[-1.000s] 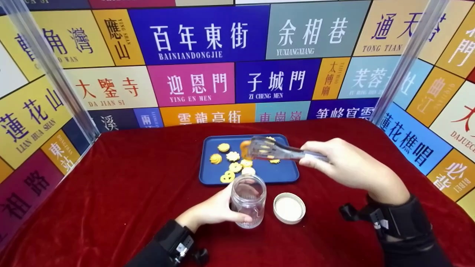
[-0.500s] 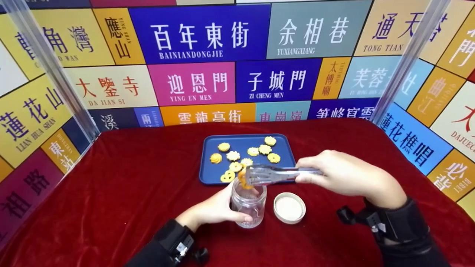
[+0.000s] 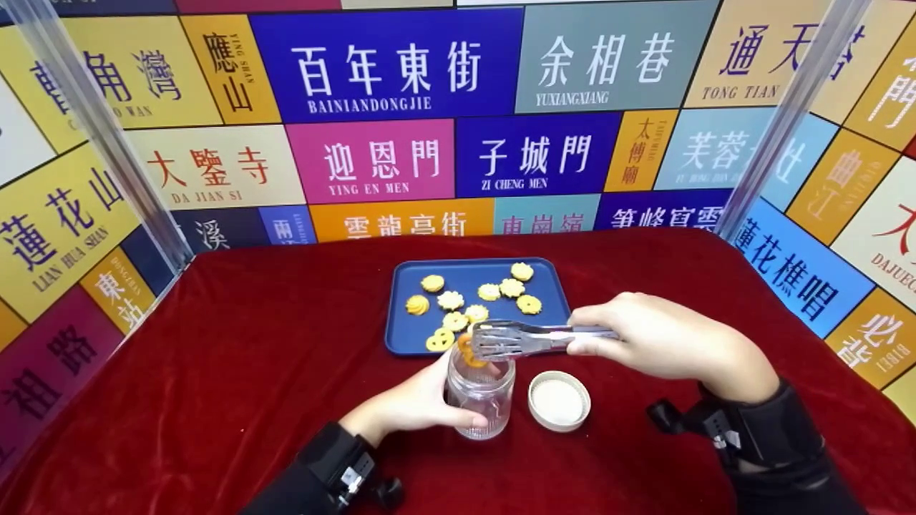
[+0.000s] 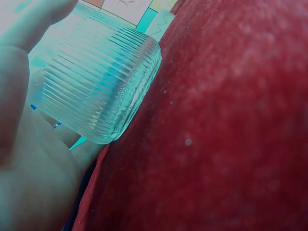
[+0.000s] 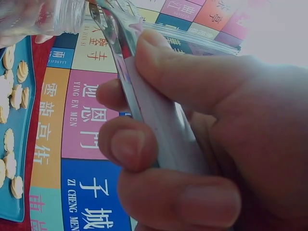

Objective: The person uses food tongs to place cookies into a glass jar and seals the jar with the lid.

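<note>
A clear ribbed glass jar (image 3: 481,400) stands upright on the red cloth, its mouth uncovered. My left hand (image 3: 418,400) grips it from the left, thumb across the front; in the left wrist view the ribbed jar wall (image 4: 103,77) fills the space between thumb and fingers. My right hand (image 3: 644,336) holds metal tongs (image 3: 519,339) almost level, fingers wrapped round the handle. At the tongs' tips, an orange-brown cookie (image 3: 469,352) is pinched at the jar's mouth, partly inside the rim. In the right wrist view the tongs' handle (image 5: 159,120) lies between thumb and fingers.
Behind the jar, a blue tray (image 3: 401,336) carries several cookies, among them a pretzel-shaped one (image 3: 439,340). A round pale lid (image 3: 559,401) lies to the jar's right. Clear posts and a wall of coloured signs border the table.
My right hand has brought the tongs and cookie from above the tray down and nearer, to the jar's mouth. Over the last half second they barely move. My left hand keeps its hold.
</note>
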Motion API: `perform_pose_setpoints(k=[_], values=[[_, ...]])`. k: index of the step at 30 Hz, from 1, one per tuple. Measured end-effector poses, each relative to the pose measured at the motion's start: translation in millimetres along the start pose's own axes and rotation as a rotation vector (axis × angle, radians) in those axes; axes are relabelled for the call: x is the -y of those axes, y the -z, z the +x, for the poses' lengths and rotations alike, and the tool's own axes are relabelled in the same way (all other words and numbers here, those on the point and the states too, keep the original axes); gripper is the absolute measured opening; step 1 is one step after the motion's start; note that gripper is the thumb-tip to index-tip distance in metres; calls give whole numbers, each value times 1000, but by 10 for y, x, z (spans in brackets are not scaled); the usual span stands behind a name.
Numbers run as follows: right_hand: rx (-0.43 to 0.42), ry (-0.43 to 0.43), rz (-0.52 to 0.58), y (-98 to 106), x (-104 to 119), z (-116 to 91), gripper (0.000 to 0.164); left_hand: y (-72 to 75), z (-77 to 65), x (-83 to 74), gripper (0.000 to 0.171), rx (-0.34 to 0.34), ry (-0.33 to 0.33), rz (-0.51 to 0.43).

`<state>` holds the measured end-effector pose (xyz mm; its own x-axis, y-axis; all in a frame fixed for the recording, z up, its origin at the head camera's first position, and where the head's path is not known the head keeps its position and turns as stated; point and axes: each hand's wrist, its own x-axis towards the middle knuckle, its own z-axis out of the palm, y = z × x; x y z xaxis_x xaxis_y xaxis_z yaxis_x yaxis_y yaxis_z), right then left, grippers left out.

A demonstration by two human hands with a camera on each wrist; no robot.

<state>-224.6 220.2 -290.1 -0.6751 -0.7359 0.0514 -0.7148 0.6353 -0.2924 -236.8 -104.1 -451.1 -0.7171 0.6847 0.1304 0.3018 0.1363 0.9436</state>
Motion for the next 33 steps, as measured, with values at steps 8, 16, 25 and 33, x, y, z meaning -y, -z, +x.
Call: perform_pose_setpoints(k=[8,16,25,33], values=[[-3,5,5,7,-4,-12,27,-7,15,23,99,2,-49,-11],[-3,-5,27,21,1,-17,30,-11,25,36,100,6,-54,-41],[-6,-32,70,32,-22,-5,27,-10,21,13,92,1,-52,-46],[-47,-136,94,41,-61,-15,30,-17,17,35,84,0,-59,-54]])
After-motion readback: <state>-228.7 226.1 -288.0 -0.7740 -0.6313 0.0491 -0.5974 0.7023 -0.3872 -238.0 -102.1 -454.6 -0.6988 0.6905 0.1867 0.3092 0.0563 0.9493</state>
